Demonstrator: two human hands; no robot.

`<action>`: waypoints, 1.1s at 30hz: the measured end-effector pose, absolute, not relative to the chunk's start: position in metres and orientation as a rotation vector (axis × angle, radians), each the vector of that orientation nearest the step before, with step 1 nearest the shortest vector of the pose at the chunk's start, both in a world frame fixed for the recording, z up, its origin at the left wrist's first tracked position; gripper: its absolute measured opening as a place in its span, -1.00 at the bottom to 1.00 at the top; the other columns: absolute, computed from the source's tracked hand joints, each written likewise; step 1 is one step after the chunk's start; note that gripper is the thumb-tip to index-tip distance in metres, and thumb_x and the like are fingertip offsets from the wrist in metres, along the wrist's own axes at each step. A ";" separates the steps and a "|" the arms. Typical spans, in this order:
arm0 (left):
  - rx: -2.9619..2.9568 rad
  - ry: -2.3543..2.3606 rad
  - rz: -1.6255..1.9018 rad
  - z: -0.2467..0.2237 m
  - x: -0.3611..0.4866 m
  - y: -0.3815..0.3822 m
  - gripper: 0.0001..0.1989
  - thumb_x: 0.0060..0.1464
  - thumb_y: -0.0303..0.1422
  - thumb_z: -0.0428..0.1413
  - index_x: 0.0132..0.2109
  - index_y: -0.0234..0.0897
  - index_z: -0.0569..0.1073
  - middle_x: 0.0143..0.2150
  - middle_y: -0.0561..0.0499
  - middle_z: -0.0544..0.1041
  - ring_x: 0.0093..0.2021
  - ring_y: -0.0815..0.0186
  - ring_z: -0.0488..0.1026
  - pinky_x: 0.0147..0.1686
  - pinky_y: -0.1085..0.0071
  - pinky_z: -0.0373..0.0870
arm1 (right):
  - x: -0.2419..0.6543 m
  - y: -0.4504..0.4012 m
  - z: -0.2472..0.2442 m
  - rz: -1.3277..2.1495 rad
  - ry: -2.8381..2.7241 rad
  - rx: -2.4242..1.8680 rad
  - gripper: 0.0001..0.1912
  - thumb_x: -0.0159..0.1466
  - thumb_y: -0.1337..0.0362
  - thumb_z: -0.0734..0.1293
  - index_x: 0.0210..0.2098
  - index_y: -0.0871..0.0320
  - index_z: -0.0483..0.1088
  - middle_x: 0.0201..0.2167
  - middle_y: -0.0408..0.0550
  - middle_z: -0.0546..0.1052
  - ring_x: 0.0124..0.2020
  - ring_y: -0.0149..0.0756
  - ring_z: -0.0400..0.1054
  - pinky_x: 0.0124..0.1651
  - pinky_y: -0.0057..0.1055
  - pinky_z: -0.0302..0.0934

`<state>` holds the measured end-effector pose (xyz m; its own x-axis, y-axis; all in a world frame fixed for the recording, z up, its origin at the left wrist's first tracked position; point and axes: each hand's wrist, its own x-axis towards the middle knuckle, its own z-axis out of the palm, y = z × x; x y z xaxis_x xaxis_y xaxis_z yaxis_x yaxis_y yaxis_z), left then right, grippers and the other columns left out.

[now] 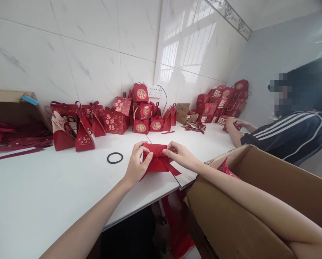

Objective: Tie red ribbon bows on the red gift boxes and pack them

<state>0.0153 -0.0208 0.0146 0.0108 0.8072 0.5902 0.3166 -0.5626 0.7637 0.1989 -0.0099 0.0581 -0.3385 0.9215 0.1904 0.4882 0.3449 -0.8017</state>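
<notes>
A small red box [159,166] with a red ribbon bow on top is between my hands, near the front edge of the white table [77,194]. My left hand [138,160] grips the bow's left side between thumb and fingers. On the right side, my right hand [179,154] pinches the ribbon with thumb and forefinger. One ribbon tail hangs to the lower right, another to the lower left. A black ring [114,157] lies on the table left of my left hand.
Red gift boxes [114,121] line the wall. An open carton [222,212] stands at the right under my right forearm, another carton [12,96] at the far left. A person [287,133] handles a red box at the right.
</notes>
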 end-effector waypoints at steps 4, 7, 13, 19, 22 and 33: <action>1.857 1.164 1.604 0.013 0.016 -0.021 -0.86 0.09 -0.29 -0.03 -0.38 -0.24 0.30 0.04 -0.10 0.28 0.11 0.20 0.21 0.00 0.26 0.25 | 0.200 -0.007 0.056 0.947 -1.977 -1.161 -0.72 0.13 0.09 0.25 -0.53 0.17 0.20 -0.57 -0.18 0.34 -0.50 -0.41 0.28 -0.36 -0.41 0.23; 1.782 1.196 1.650 0.013 0.018 -0.022 -0.87 0.09 -0.28 -0.03 -0.36 -0.23 0.30 0.04 -0.09 0.27 0.12 0.21 0.19 -0.01 0.27 0.27 | 0.201 -0.005 0.054 0.974 -1.995 -1.155 -0.71 0.13 0.09 0.25 -0.55 0.18 0.22 -0.58 -0.18 0.33 -0.49 -0.42 0.24 -0.33 -0.39 0.21; 1.568 1.292 1.784 0.010 0.020 -0.021 -0.80 0.01 -0.23 0.05 -0.26 -0.20 0.23 -0.13 -0.02 0.23 -0.06 0.30 0.28 -0.10 0.32 0.36 | 0.203 -0.004 0.053 0.990 -2.041 -1.177 -0.68 0.11 0.04 0.26 -0.55 0.18 0.23 -0.58 -0.21 0.30 -0.53 -0.46 0.16 -0.42 -0.46 0.07; 1.634 1.373 1.652 0.016 0.017 -0.021 -0.70 0.02 -0.15 0.01 -0.49 -0.24 0.16 -0.42 0.09 0.22 -0.37 0.38 0.25 -0.28 0.42 0.32 | 0.203 -0.004 0.054 0.927 -2.079 -1.198 -0.72 0.10 0.08 0.28 -0.52 0.18 0.25 -0.53 -0.17 0.37 -0.48 -0.43 0.19 -0.39 -0.45 0.09; 1.624 1.402 1.584 0.022 0.015 -0.023 -0.64 0.02 -0.12 0.01 -0.55 -0.24 0.12 -0.54 0.12 0.18 -0.50 0.41 0.17 -0.46 0.47 0.19 | 0.203 -0.005 0.054 0.908 -2.106 -1.182 -0.74 0.11 0.10 0.28 -0.52 0.17 0.24 -0.51 -0.17 0.38 -0.46 -0.42 0.21 -0.36 -0.44 0.11; 1.737 1.371 1.600 0.017 0.011 -0.021 -0.71 0.11 -0.28 -0.09 -0.54 -0.24 0.09 -0.59 0.14 0.12 -0.55 0.41 0.09 -0.49 0.47 0.08 | 0.204 -0.002 0.052 1.080 -2.044 -1.144 -0.67 0.09 0.04 0.31 -0.52 0.19 0.23 -0.56 -0.22 0.32 -0.50 -0.47 0.17 -0.39 -0.46 0.10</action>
<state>0.0113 -0.0209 0.0175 -0.1409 0.8462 0.5139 0.3782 -0.4337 0.8178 0.2037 -0.0025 0.0524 -0.4824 0.8723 0.0797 0.4258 0.3131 -0.8489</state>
